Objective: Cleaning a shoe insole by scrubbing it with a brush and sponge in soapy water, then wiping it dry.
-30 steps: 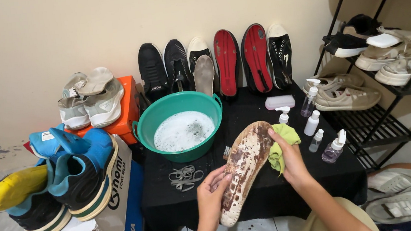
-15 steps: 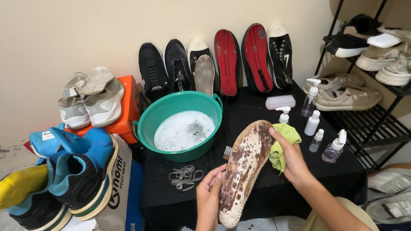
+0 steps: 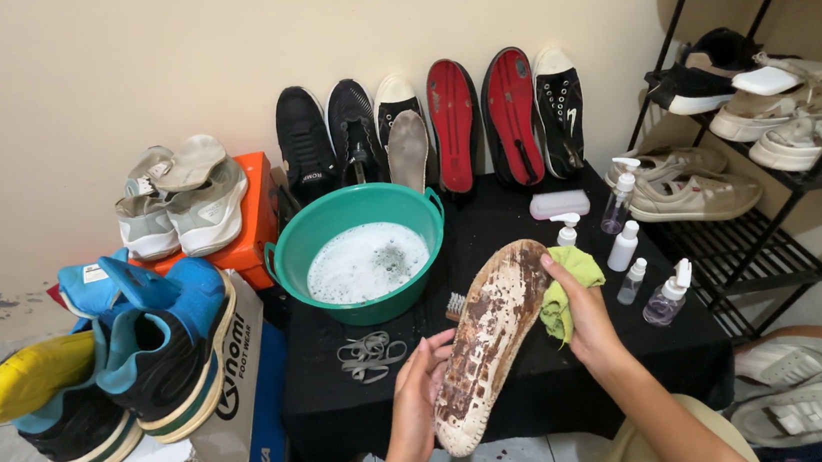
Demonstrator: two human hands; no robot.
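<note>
R hand [image 3: 590, 316] pinches a green cloth [image 3: 560, 292] vs the shoe's edge; L hand [image 3: 417, 401] cups the dirty-soled shoe [image 3: 487, 344], held sole-up over the bench [image 3: 567, 387] front. Sole mostly brown w/ flaking grime, so cleaning looks barely begun. Soapy green basin [image 3: 363, 256] just behind, spray bottles [image 3: 635, 260] close on the right; little free room.

A home shoe-cleaning corner: shoes [image 3: 421, 125] lean on a plain wall, more fill a metal rack [image 3: 785, 155], a basin [image 3: 363, 251] of soapy water and spray bottles [image 3: 633, 240] stand on the black-draped worktop [image 3: 547, 389].
</note>
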